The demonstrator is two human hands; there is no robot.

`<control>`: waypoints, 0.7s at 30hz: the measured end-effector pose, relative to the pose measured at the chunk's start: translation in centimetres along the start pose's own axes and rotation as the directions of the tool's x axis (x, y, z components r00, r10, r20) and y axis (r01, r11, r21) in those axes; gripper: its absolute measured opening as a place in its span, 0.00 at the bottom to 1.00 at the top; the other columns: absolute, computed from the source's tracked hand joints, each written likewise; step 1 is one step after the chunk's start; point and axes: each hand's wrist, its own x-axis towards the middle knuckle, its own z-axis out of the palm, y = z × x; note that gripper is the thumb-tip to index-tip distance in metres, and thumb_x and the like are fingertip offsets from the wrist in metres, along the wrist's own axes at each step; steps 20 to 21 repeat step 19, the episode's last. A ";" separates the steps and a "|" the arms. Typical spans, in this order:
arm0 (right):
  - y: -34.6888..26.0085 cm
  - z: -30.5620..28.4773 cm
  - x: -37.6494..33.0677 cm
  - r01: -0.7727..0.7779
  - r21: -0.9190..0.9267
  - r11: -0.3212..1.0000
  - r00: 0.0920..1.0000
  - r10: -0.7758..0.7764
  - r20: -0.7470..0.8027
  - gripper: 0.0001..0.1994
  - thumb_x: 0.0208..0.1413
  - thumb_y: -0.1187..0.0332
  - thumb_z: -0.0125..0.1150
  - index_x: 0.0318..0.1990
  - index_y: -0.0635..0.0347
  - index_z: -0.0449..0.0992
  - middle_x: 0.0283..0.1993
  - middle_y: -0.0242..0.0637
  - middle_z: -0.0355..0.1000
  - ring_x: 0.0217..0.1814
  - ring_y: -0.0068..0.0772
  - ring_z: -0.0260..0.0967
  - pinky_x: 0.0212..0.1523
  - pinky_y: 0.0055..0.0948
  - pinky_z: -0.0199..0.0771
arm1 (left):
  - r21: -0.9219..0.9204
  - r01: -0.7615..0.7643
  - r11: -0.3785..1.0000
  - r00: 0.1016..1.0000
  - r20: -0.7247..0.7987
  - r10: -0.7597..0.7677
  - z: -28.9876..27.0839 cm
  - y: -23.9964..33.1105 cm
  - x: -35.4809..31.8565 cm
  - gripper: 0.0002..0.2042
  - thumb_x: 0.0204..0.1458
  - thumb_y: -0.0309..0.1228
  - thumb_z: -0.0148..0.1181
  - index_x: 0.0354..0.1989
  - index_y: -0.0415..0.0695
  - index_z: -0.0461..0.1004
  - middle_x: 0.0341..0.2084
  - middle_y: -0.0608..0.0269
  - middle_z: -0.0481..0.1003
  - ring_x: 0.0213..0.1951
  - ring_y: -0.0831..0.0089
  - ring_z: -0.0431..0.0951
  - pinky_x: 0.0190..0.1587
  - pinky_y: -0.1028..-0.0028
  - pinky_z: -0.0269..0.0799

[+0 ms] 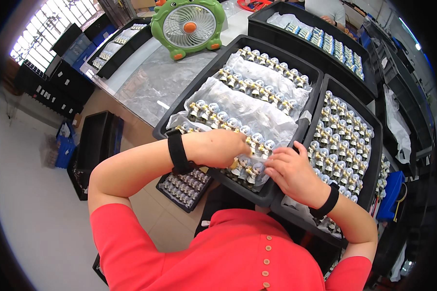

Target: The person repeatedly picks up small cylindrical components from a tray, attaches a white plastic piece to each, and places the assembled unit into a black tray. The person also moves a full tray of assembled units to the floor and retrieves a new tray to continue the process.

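Observation:
A black tray (213, 72) in front of me holds rows of small white-and-gold figurines (257, 89) lying between sheets of clear plastic film (257, 114). My left hand (221, 148) rests curled over the nearest row, fingers touching the figurines and the film edge. My right hand (291, 172) is beside it, its fingertips pinching at the film by the near row. Both wrists wear black bands. What lies under the left palm is hidden.
A second black tray (374, 145) of upright figurines sits to the right, a third tray (277, 22) farther back. A green frog-shaped fan (188, 26) stands on the table at the back. Another small tray (182, 189) lies below the table, black crates (94, 145) on the floor at left.

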 end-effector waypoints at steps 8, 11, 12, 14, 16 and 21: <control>-1.2 0.2 -1.0 0.079 0.011 0.997 0.996 -0.079 -0.044 0.15 0.53 0.61 0.59 0.46 0.57 0.71 0.40 0.35 0.72 0.49 0.34 0.68 0.61 0.55 0.49 | 0.001 -0.026 1.000 1.000 -0.004 0.026 0.5 0.5 -1.7 0.22 0.42 0.23 0.58 0.50 0.37 0.67 0.42 0.52 0.71 0.43 0.51 0.73 0.43 0.60 0.70; -1.4 0.3 -1.1 0.073 0.038 0.997 0.997 -0.073 0.002 0.17 0.53 0.58 0.60 0.45 0.57 0.71 0.43 0.35 0.72 0.51 0.34 0.67 0.62 0.56 0.47 | 0.031 -0.001 1.000 1.000 0.015 0.001 0.8 0.6 -2.1 0.23 0.44 0.24 0.58 0.52 0.38 0.66 0.50 0.51 0.67 0.47 0.50 0.70 0.46 0.61 0.70; -1.3 0.3 -1.3 0.094 0.022 0.995 0.996 -0.094 0.004 0.17 0.53 0.57 0.59 0.45 0.57 0.71 0.43 0.35 0.72 0.52 0.34 0.67 0.62 0.57 0.47 | 0.044 0.000 0.999 1.000 -0.001 0.000 0.9 0.7 -2.4 0.23 0.44 0.24 0.58 0.52 0.38 0.65 0.51 0.50 0.66 0.47 0.50 0.70 0.47 0.61 0.70; -1.2 0.2 -1.5 0.135 -0.009 0.991 0.991 -0.135 0.010 0.17 0.53 0.56 0.59 0.44 0.57 0.72 0.44 0.35 0.72 0.54 0.34 0.66 0.62 0.58 0.46 | -0.039 0.025 0.999 0.999 0.025 -0.024 0.4 0.8 -2.9 0.21 0.50 0.28 0.56 0.53 0.38 0.65 0.55 0.49 0.64 0.51 0.50 0.68 0.52 0.62 0.67; -1.0 0.0 -1.8 0.127 0.015 0.992 0.991 -0.128 0.044 0.17 0.53 0.55 0.59 0.44 0.56 0.72 0.45 0.35 0.72 0.56 0.35 0.64 0.63 0.59 0.45 | -0.120 0.029 0.992 0.999 0.024 -0.027 0.1 0.6 -3.1 0.20 0.53 0.31 0.54 0.54 0.38 0.64 0.57 0.49 0.63 0.53 0.50 0.66 0.54 0.61 0.65; -0.8 0.1 -2.3 0.142 0.016 0.990 0.989 -0.143 0.034 0.17 0.53 0.55 0.59 0.44 0.56 0.72 0.46 0.34 0.72 0.57 0.36 0.63 0.63 0.58 0.45 | -0.138 0.169 0.976 0.980 0.133 -0.151 -0.8 0.7 -4.0 0.22 0.57 0.41 0.52 0.56 0.40 0.64 0.62 0.47 0.57 0.61 0.51 0.59 0.58 0.63 0.61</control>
